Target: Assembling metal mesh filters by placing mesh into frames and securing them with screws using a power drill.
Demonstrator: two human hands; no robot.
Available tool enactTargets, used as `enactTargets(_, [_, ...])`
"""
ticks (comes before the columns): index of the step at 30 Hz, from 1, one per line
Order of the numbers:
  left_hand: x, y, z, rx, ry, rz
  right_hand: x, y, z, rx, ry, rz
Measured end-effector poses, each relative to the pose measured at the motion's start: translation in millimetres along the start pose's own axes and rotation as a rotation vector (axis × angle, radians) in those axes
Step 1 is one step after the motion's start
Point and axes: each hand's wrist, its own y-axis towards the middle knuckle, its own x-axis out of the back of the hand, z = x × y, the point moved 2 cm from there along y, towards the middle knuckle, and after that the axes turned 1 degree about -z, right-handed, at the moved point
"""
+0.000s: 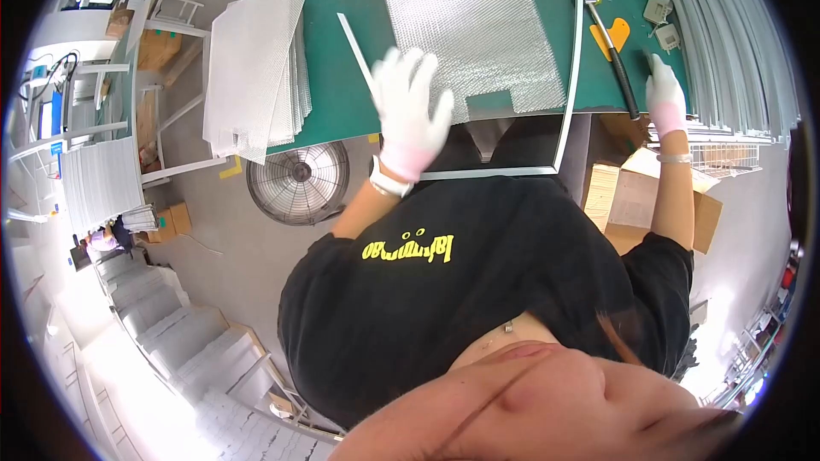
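My left hand, in a white glove with a pink cuff, is open with its fingers spread. It hovers over or rests on the left edge of a silvery mesh sheet; contact cannot be told. A thin white frame runs around the sheet, and its left strip passes under this hand. The frame's near side juts past the table edge, by my body. Gloved alike, my right hand is at the table's right front, fingers stretched forward and seemingly holding nothing. Left of it lies a hammer with a black grip, across an orange scraper.
Stacked mesh sheets lie at the left of the green table. Long pale strips are piled at the right, near small beige pieces. Below stand a floor fan and an open cardboard box.
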Motion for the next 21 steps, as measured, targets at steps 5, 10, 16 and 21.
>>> enactTargets(5, [-51,-101,-10,1.237,-1.539,0.523,74,-26,93,-0.158,0.524,-0.194])
enactTargets(10, [-79,-90,-11,1.627,-1.782,-0.006,68,-88,218,0.114,1.003,0.526])
enactTargets(16, [-84,-94,-10,1.488,-1.754,-0.038,-8,-139,259,-0.407,1.570,0.861])
enactTargets(21, [-72,-102,-9,1.513,-1.702,0.071,-9,-136,273,-0.644,1.772,0.977])
